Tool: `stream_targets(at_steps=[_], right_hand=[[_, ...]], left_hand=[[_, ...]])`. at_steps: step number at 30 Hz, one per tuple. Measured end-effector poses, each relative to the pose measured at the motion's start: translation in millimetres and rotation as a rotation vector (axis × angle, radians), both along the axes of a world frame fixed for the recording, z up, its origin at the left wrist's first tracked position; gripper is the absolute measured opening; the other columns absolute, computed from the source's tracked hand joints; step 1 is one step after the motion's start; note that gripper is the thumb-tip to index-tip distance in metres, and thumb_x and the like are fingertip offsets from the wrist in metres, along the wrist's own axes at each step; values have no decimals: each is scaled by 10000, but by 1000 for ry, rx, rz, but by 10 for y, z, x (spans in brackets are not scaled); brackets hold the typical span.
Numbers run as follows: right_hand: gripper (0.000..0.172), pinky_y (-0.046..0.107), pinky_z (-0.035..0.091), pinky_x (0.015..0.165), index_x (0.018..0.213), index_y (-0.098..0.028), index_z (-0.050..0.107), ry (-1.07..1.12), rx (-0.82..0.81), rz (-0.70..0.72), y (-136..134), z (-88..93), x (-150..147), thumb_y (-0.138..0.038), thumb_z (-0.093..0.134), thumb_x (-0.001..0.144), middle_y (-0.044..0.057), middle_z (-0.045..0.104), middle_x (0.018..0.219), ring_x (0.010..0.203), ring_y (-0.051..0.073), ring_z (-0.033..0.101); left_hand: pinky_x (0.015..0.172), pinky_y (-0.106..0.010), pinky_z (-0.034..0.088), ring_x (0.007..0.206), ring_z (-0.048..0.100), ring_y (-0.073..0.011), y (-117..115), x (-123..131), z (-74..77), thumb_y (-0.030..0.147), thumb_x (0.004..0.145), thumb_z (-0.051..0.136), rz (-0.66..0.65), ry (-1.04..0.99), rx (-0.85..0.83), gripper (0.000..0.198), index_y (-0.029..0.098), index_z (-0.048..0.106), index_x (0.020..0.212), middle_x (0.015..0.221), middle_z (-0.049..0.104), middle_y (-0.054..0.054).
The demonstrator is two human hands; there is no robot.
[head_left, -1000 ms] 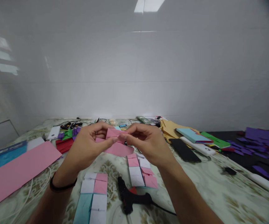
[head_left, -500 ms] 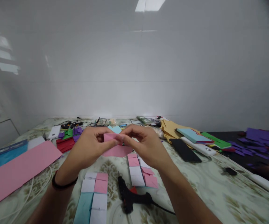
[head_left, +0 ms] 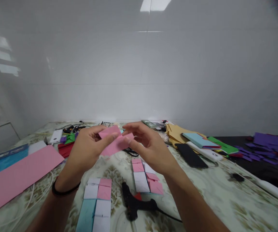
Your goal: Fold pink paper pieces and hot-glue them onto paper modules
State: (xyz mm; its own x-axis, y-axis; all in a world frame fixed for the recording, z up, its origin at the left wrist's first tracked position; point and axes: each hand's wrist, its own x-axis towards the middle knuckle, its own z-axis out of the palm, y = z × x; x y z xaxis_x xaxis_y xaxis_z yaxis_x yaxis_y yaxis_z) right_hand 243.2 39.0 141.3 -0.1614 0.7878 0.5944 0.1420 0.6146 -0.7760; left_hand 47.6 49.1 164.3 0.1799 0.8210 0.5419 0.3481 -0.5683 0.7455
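Note:
Just above the table, a small folded piece of pink paper [head_left: 113,146] is held up between my two hands. My left hand [head_left: 89,145] pinches its left part, thumb in front and fingers behind. My right hand [head_left: 148,146] has its thumb on the paper's right edge, with the fingers curled behind; their contact is partly hidden. Below lies a black glue gun [head_left: 136,204], its nozzle pointing away from me. Two patchwork panels flank it: a pink, white and blue panel [head_left: 100,196] on the left and a pink and white panel [head_left: 143,177] behind it.
A long pink sheet [head_left: 25,175] and a blue packet [head_left: 8,161] lie at left. To the right are a black phone [head_left: 191,156], a white power strip [head_left: 204,151], yellow envelopes [head_left: 177,133] and purple pieces [head_left: 269,148]. Cables run across the patterned tablecloth [head_left: 221,193].
The pink paper has turned and tilted, its upper flap now spread open to the left. My right fingers have loosened and shifted slightly; the table items stay put.

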Motion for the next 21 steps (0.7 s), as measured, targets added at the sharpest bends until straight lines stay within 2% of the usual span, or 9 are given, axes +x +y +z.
stream_targets(at_steps=[2, 5, 8, 10, 13, 16, 19, 21], right_hand=[[222, 299, 581, 775, 996, -211, 736, 47, -78, 56, 13, -9, 9, -393, 795, 882, 38, 751, 929, 838, 162, 700], [229, 276, 571, 716, 823, -196, 735, 131, -127, 88, 14, -1, 26, -396, 845, 834, 9, 718, 783, 724, 137, 667], [215, 275, 560, 689, 831, -197, 748, 154, -89, 42, -2, 23, 46, -376, 865, 814, 0, 702, 761, 704, 136, 654], [192, 273, 551, 678, 816, -196, 748, 127, -50, 5, -13, 32, 56, -361, 844, 837, -1, 690, 755, 696, 132, 642], [132, 263, 552, 667, 852, -203, 759, 112, -8, -22, -20, 20, 56, -318, 823, 860, -2, 701, 784, 704, 125, 645], [95, 242, 564, 662, 949, -234, 783, 141, 67, -29, -11, -13, 47, -273, 818, 869, -7, 732, 838, 742, 121, 670], [119, 225, 582, 660, 996, -271, 812, 157, 141, 18, -6, -36, 47, -214, 773, 899, -1, 767, 918, 796, 122, 696], [204, 213, 583, 659, 986, -287, 829, 145, 187, 40, -14, -35, 56, -133, 718, 910, -3, 774, 935, 824, 120, 698]], left_hand=[[495, -205, 377, 556, 498, -106, -19, 27, 3, 352, 845, 772, 19, -121, 1, 170, 189, 780, 797, 655, 649, 21], [515, -199, 410, 575, 531, -106, -21, 39, -5, 341, 810, 820, -70, -184, -37, 159, 190, 775, 793, 667, 668, 19], [542, -194, 440, 608, 570, -112, -2, 14, -21, 312, 746, 880, -201, -184, -156, 179, 192, 782, 834, 681, 685, 18], [553, -198, 447, 623, 582, -114, 9, -2, -28, 333, 765, 871, -244, -154, -215, 204, 193, 792, 889, 709, 699, 9], [553, -212, 440, 614, 579, -115, 10, -6, -32, 394, 830, 818, -238, -86, -224, 226, 185, 805, 914, 725, 709, -9], [540, -206, 421, 600, 571, -109, 4, 10, -37, 406, 832, 816, -207, -84, -207, 231, 181, 814, 883, 717, 715, -12], [536, -186, 409, 601, 563, -97, 8, 20, -45, 393, 820, 829, -200, -149, -196, 207, 190, 820, 862, 711, 712, -1], [539, -174, 413, 604, 566, -92, 15, 17, -50, 369, 819, 829, -219, -184, -192, 177, 194, 823, 850, 701, 709, 5]])
